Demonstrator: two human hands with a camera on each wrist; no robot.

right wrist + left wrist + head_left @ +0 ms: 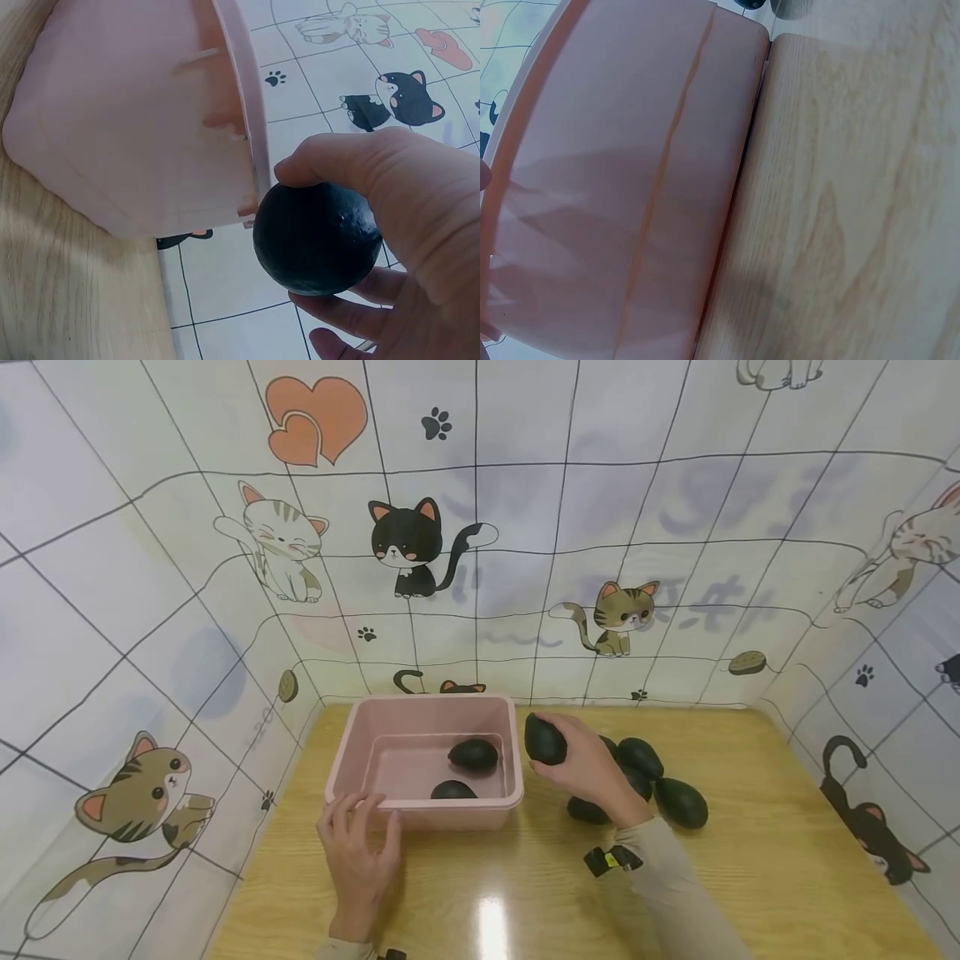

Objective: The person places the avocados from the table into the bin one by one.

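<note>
My right hand (588, 764) grips a dark green avocado (545, 739) just off the right side of a pink plastic bin (423, 818). Seen from the right wrist, the thumb lies over the avocado (319, 236) with the other fingers beneath it, close by the bin's rim (251, 112). Inside the bin rest two more avocados, one near the right wall (474, 755) and one partly hidden behind the front rim (453, 790). My left hand (360, 852) holds the bin's front rim at its left corner, fingers bent over the edge and thumb against the outer wall.
Several avocados (681, 802) lie in a group on the wooden table (765, 860), partly covered by my right hand and forearm. Walls with a cat-print grid covering (517, 577) close off the table's back and both sides. The bin stands near the back wall.
</note>
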